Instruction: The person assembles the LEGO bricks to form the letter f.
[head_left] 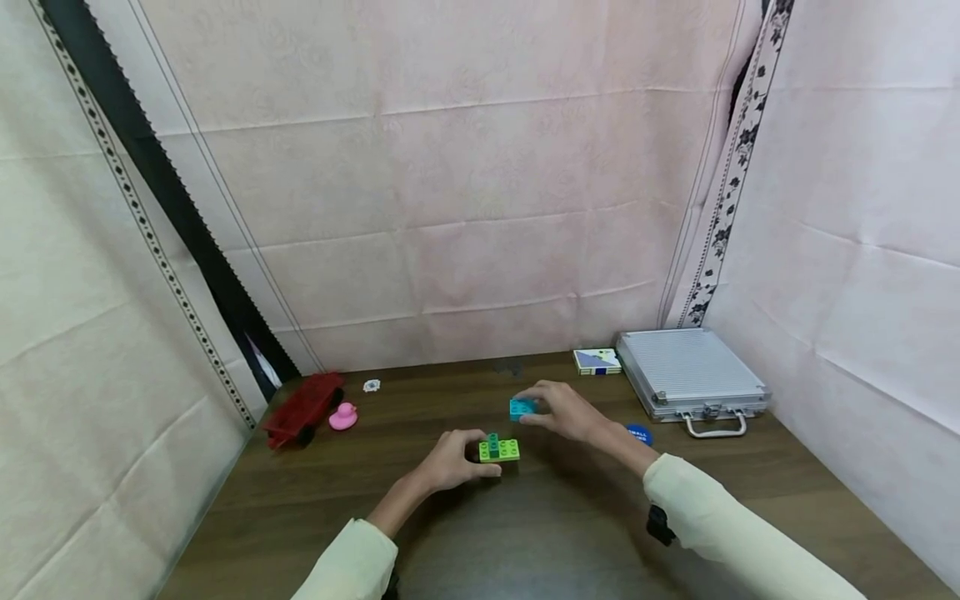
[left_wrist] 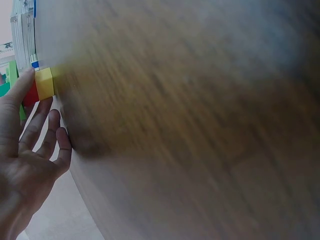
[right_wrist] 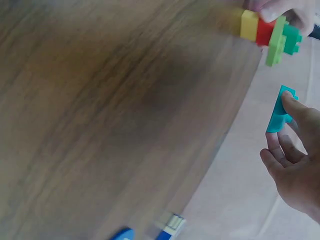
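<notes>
My left hand grips a stack of toy building bricks between thumb and fingers. From the bottom up, the stack has a yellow brick, a red brick, a wider lime green brick and a small dark green brick. Whether its base touches the table cannot be told. To the right and farther back, my right hand pinches a blue brick with thumb and fingertips. In the right wrist view that blue brick is tilted, above the table and apart from the stack.
The wooden table holds a red toy car, a pink rubber duck and a small white piece at left. On the right are a silver case, a card box and a blue disc. Cloth walls surround it.
</notes>
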